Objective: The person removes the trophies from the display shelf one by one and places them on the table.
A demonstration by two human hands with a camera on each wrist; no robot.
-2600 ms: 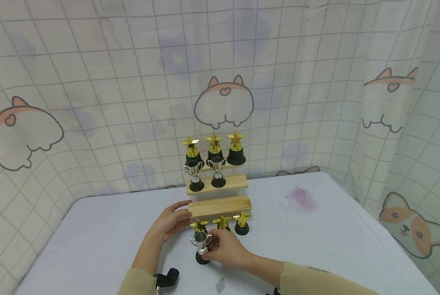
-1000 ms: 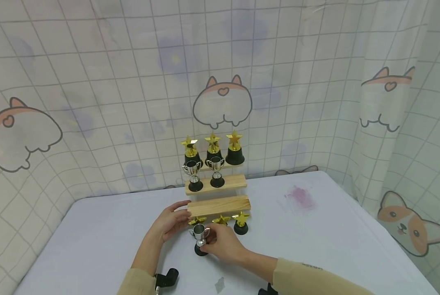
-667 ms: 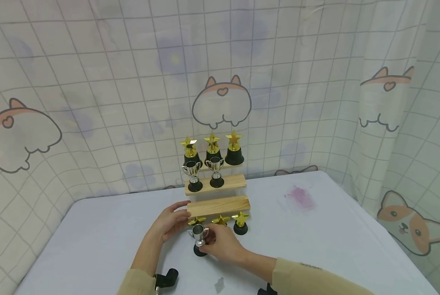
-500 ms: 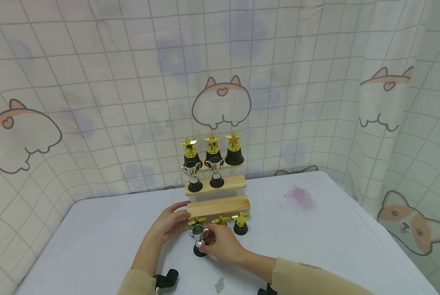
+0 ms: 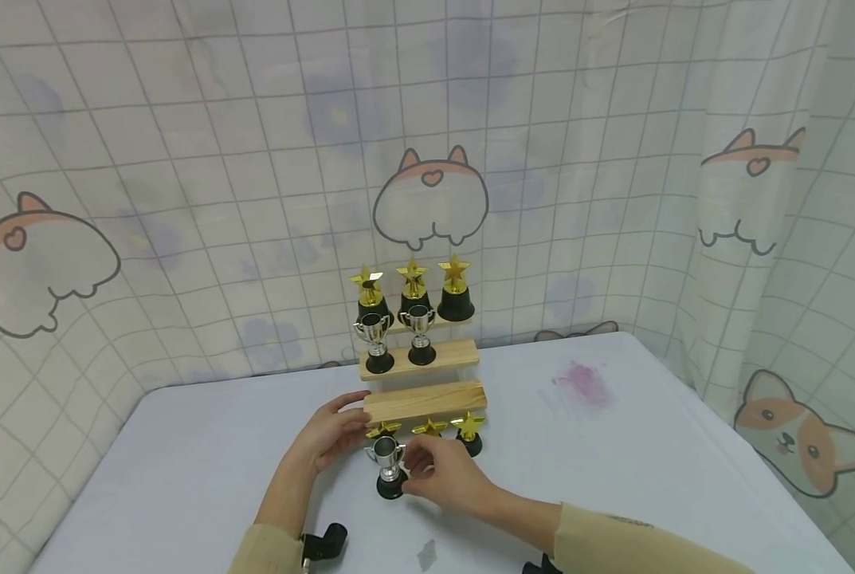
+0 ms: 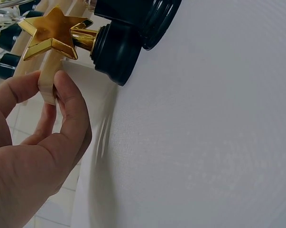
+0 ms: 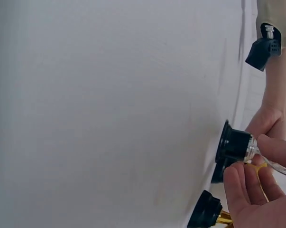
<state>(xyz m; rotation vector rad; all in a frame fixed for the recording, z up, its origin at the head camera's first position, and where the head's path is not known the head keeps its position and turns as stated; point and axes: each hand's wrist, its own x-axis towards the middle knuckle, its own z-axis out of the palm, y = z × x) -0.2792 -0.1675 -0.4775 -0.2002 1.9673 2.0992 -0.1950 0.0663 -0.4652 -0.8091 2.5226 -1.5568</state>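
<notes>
In the head view a small silver trophy cup (image 5: 387,462) on a black base stands upright on the white table. My right hand (image 5: 447,475) is just to its right, fingers bent and spread loosely around its side; in the right wrist view thumb and fingers are apart beside its stem. My left hand (image 5: 331,434) pinches the left end of the lowest wooden shelf (image 5: 425,401), thumb and finger on either face, as the left wrist view shows. Gold star trophies (image 5: 468,434) stand in a row before the shelf, two partly hidden by the cup and right hand.
Behind, two silver cups (image 5: 419,335) stand on the middle wooden step (image 5: 459,353). Gold star trophies (image 5: 456,288) fill the top step. A patterned curtain (image 5: 578,159) hangs behind the table (image 5: 183,470). A black wrist camera (image 5: 324,542) sits on the left sleeve.
My right hand first carried the silver cup slightly forward and set it behind its earlier spot; now the fingers have loosened and drawn off to the right. The left hand stays on the shelf.
</notes>
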